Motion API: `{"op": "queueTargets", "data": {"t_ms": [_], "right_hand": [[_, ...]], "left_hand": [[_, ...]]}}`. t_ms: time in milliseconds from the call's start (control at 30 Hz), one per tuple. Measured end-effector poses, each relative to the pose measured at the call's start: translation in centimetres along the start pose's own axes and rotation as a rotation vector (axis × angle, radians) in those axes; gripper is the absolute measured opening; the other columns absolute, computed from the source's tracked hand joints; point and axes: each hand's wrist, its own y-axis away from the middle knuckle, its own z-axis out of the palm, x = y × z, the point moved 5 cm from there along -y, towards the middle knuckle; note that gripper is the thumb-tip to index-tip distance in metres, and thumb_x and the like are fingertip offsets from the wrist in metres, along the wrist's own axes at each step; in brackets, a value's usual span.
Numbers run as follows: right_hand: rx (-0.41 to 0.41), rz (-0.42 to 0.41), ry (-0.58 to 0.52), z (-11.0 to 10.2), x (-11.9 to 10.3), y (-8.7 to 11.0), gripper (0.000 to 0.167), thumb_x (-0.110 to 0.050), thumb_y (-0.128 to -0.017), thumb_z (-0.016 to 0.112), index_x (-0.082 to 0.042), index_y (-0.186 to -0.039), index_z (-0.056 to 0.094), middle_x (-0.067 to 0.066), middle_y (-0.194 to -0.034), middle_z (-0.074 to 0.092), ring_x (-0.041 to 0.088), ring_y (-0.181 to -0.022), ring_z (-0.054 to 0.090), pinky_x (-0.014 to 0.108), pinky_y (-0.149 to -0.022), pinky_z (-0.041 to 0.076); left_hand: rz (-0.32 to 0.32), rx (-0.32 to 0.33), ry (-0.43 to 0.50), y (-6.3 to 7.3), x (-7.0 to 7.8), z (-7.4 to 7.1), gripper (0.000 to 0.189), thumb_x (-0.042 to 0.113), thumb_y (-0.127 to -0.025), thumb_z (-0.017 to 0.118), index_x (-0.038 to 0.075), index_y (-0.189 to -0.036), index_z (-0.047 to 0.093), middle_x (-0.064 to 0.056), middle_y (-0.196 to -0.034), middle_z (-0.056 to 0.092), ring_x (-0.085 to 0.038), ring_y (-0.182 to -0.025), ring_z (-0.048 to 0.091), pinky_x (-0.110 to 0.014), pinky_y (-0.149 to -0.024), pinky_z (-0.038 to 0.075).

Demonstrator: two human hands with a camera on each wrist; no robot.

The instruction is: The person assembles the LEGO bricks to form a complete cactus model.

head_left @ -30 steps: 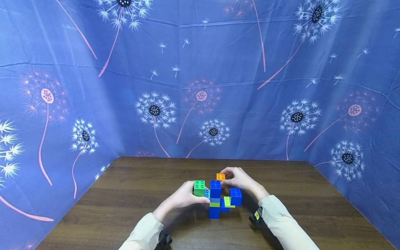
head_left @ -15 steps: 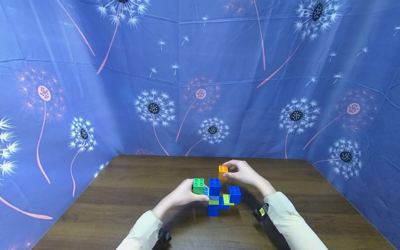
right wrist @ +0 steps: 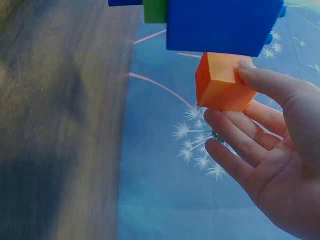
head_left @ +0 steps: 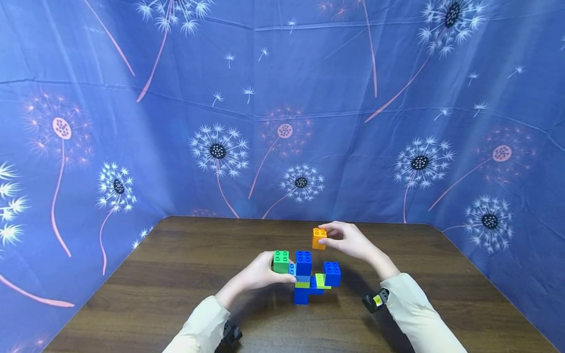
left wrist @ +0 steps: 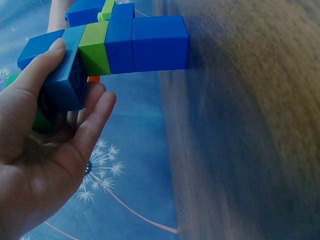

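Observation:
A structure of joined toy building bricks stands upright on the table, with a blue brick at its foot. My left hand grips its left arm, thumb on the light blue brick below a green brick. A tall dark blue brick tops the middle. On the right side, a lime brick carries another blue brick. Behind the structure, my right hand pinches an orange brick between thumb and fingers, raised and apart from the other bricks.
The brown wooden table extends around the structure. A blue cloth with dandelion prints hangs behind and along both sides. Each wrist wears a small black camera, the right one close over the table.
My right hand has drawn the orange brick from close behind the tall blue brick, back and to the right, so more of it shows. My left hand keeps its grip on the structure.

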Motion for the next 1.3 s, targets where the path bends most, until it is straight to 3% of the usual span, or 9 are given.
{"op": "queueTargets", "data": {"t_ms": [300, 567, 1300], "right_hand": [[0.010, -0.057, -0.012, -0.2, -1.1, 0.4, 0.042, -0.027, -0.083, 0.072, -0.007, -0.118, 0.062, 0.006, -0.102, 0.069, 0.016, -0.087, 0.066, 0.030, -0.079, 0.053], [0.015, -0.084, -0.016, -0.6, -2.6, 0.8, 0.041, -0.029, -0.083, 0.071, -0.009, -0.118, 0.062, 0.005, -0.103, 0.069, 0.015, -0.088, 0.066, 0.026, -0.078, 0.053], [0.026, -0.159, -0.034, -0.7, -6.0, 1.3, 0.039, -0.025, -0.085, 0.070, -0.009, -0.119, 0.062, 0.005, -0.106, 0.068, 0.016, -0.092, 0.066, 0.037, -0.085, 0.052]], "left_hand": [[-0.010, -0.001, 0.010, 0.0, 0.0, 0.0, 0.029, 0.031, -0.077, 0.077, 0.012, -0.097, 0.065, 0.004, -0.079, 0.066, -0.007, -0.067, 0.057, -0.024, -0.064, 0.050], [-0.010, -0.006, 0.009, 0.1, 0.0, 0.0, 0.029, 0.031, -0.078, 0.076, 0.013, -0.097, 0.065, 0.005, -0.079, 0.067, -0.007, -0.067, 0.057, -0.024, -0.064, 0.050], [0.027, 0.000, 0.004, 0.1, 0.3, 0.0, 0.029, 0.030, -0.078, 0.077, 0.011, -0.097, 0.066, 0.005, -0.078, 0.066, -0.004, -0.065, 0.056, -0.023, -0.064, 0.050]]}}
